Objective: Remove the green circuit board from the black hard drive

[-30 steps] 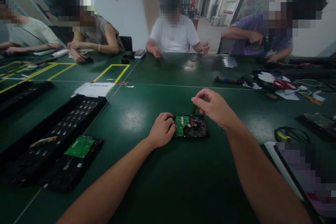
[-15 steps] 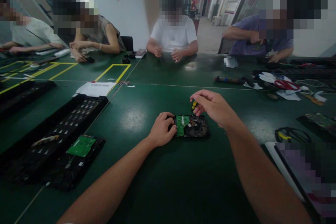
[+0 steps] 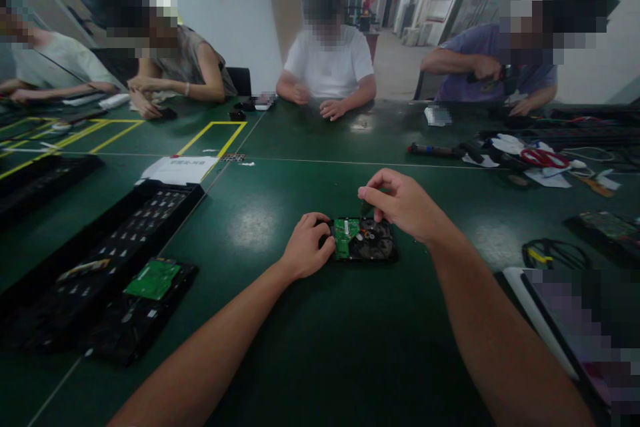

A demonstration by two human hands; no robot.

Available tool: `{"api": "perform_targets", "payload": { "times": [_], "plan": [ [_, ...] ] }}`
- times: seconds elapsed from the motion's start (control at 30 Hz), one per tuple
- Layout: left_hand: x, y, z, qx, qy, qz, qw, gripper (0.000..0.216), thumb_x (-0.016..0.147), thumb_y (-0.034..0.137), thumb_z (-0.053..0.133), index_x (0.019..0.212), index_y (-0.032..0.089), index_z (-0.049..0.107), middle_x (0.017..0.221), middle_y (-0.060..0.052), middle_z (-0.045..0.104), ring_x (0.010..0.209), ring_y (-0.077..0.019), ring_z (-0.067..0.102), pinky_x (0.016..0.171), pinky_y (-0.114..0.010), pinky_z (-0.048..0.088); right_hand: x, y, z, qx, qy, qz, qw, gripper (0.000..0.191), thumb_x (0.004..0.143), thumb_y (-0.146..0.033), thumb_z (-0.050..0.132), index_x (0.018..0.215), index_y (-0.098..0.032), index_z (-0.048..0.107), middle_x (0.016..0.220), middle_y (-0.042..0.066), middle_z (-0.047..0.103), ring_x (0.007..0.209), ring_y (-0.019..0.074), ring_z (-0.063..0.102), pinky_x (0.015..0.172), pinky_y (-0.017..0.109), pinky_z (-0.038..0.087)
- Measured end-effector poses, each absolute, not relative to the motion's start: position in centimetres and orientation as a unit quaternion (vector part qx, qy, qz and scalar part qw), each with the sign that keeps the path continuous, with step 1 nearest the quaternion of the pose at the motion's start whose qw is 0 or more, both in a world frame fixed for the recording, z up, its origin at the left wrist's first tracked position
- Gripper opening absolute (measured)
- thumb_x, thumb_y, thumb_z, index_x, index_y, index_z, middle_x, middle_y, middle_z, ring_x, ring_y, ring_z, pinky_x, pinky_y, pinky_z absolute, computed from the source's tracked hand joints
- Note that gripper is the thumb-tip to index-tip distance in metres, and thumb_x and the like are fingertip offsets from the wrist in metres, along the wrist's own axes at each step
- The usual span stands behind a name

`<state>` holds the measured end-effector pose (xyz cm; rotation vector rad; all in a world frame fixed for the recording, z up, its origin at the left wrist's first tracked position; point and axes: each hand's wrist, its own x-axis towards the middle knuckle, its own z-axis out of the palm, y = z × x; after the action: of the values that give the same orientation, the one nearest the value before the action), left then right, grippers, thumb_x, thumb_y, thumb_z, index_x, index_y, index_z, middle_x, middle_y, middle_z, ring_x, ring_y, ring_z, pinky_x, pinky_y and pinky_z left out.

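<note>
A hard drive (image 3: 379,244) with a green circuit board (image 3: 347,235) lies flat on the table in front of me. My left hand (image 3: 309,248) grips its left end, fingers curled over the edge. Above the drive's far edge, my right hand (image 3: 403,205) pinches a short, dark screwdriver (image 3: 365,209), held roughly upright with its lower end at the drive. The fingers hide most of its handle, and I cannot make out its tip.
A second hard drive (image 3: 153,280) lies left beside a long black tray (image 3: 193,197) with a white paper label (image 3: 175,170). Cables (image 3: 555,255), a laptop-like device (image 3: 530,320) and another drive (image 3: 605,230) are at right. Several people sit across the green table (image 3: 280,320).
My right hand has turned slightly, and the screwdriver's yellow handle part is now covered by the fingers. My left hand stays on the drive. The view has shifted a little.
</note>
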<state>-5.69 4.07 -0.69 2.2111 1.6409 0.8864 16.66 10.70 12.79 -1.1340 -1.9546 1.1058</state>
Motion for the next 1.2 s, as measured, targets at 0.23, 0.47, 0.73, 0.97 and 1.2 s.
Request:
{"api": "perform_targets", "payload": {
  "times": [0.23, 0.47, 0.73, 0.97, 1.2],
  "plan": [
    [-5.38, 4.1, -0.82, 0.744, 0.583, 0.306, 0.112, 0.01, 0.09, 0.025, 0.061, 0.083, 0.02, 0.066, 0.121, -0.01, 0.059, 0.121, -0.0295, 0.053, 0.108, -0.05, 0.048, 16.26, 10.37, 12.84, -0.364, -0.735, 0.497, 0.284, 0.031, 0.098, -0.051, 0.062, 0.097, -0.022, 0.071, 0.072, 0.001, 0.068, 0.06, 0.014, 0.064, 0.057, 0.026, 0.053],
    [-5.48, 4.18, -1.09, 0.745, 0.585, 0.301, 0.107, 0.01, 0.089, 0.026, 0.062, 0.083, 0.019, 0.066, 0.122, -0.01, 0.059, 0.122, -0.03, 0.053, 0.108, -0.05, 0.048, 16.14, 10.53, 12.84, -0.373, -0.731, 0.487, 0.3, 0.025, 0.099, -0.043, 0.06, 0.11, -0.023, 0.071, 0.081, 0.003, 0.071, 0.065, 0.0161, 0.066, 0.06, 0.028, 0.054],
    [-5.53, 4.04, -0.91, 0.753, 0.578, 0.297, 0.105, 0.01, 0.09, 0.027, 0.062, 0.085, 0.019, 0.065, 0.122, -0.011, 0.058, 0.122, -0.0304, 0.053, 0.107, -0.051, 0.048, 16.88, 11.08, 12.62, -0.446, -0.754, 0.365, 0.316, 0.032, 0.089, -0.053, 0.071, 0.088, -0.022, 0.068, 0.077, 0.004, 0.071, 0.066, 0.0173, 0.06, 0.056, 0.029, 0.043],
    [-5.58, 3.94, -0.78, 0.759, 0.57, 0.296, 0.104, 0.019, 0.096, 0.035, 0.06, 0.086, 0.02, 0.064, 0.123, -0.011, 0.058, 0.123, -0.0305, 0.052, 0.108, -0.053, 0.048, 16.79, 10.8, 12.9, -0.397, -0.779, 0.368, 0.317, 0.024, 0.096, -0.047, 0.063, 0.098, -0.024, 0.07, 0.083, 0.001, 0.069, 0.063, 0.0151, 0.058, 0.058, 0.029, 0.043],
    [-5.6, 3.94, -0.93, 0.76, 0.571, 0.295, 0.097, 0.02, 0.097, 0.036, 0.058, 0.086, 0.02, 0.065, 0.123, -0.011, 0.058, 0.122, -0.0298, 0.052, 0.107, -0.052, 0.048, 16.82, 10.58, 12.95, -0.371, -0.781, 0.414, 0.284, 0.034, 0.102, -0.052, 0.054, 0.102, -0.024, 0.073, 0.079, 0.001, 0.067, 0.063, 0.0142, 0.061, 0.059, 0.028, 0.048]
  ]
}}
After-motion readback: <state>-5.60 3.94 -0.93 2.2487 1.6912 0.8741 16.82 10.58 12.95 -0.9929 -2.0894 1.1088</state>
